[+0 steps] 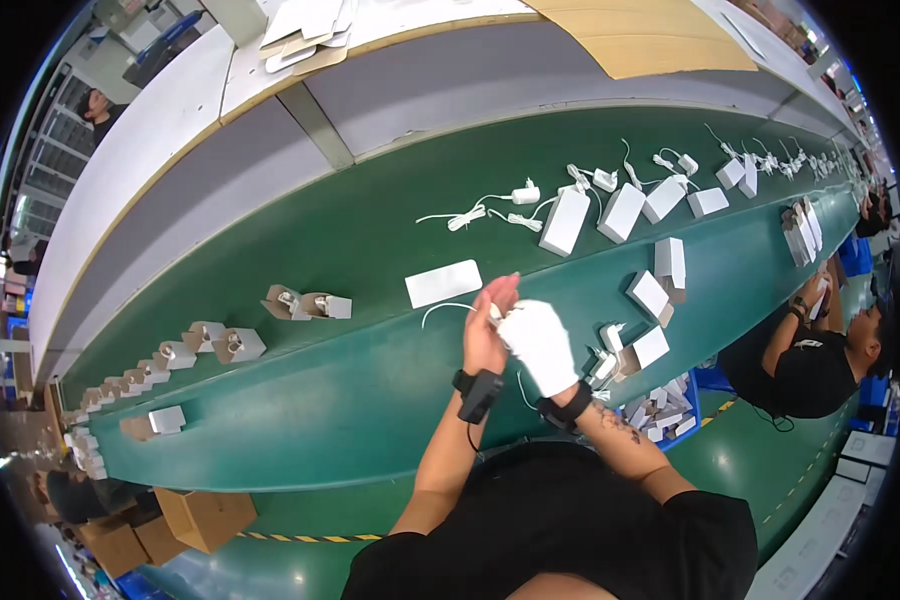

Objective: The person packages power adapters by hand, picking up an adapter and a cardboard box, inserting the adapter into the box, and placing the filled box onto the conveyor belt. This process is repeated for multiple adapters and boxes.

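Above the near green belt, my two hands meet in front of me. My left hand point(486, 330) is bare and curls round a white cable point(446, 306), whose loose end arcs out to the left. My right hand point(538, 340), in a white glove, closes in from the right against the left hand and grips the same cable between them. Most of the held part is hidden by the fingers. Just beyond the hands lies a flat white box point(443, 284). Right of them, white power adapters point(604, 360) rest by an open white box point(645, 350).
Several white boxes point(565, 222) and corded adapters point(525, 193) lie along the far belt. Open boxes point(240, 345) line the left. A blue crate point(682, 425) holds cartons below the edge. A co-worker point(810, 350) sits at right. Cardboard boxes point(205, 515) stand lower left.
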